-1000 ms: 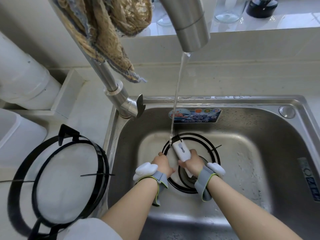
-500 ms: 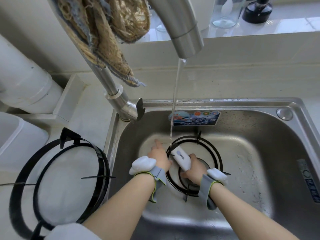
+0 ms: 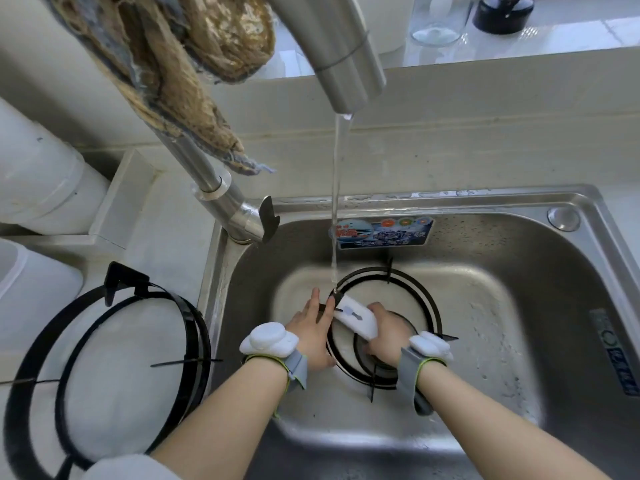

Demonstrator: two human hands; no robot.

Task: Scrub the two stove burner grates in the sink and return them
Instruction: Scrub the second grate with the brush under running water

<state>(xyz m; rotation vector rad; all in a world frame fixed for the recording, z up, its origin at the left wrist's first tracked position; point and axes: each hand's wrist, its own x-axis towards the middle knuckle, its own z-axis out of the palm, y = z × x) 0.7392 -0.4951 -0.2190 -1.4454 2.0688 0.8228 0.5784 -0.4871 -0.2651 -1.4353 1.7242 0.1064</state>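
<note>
Bright daylight from behind the tap (edges bulge, wide-angle), mild blur

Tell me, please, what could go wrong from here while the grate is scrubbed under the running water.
The left hand only presses the wet grate with straight fingers, so the grate may slip while the right hand pushes the white brush; a thin prong near the right wrist could jab. The water stream lands by the brush tip and may splash beyond the sink.
</note>
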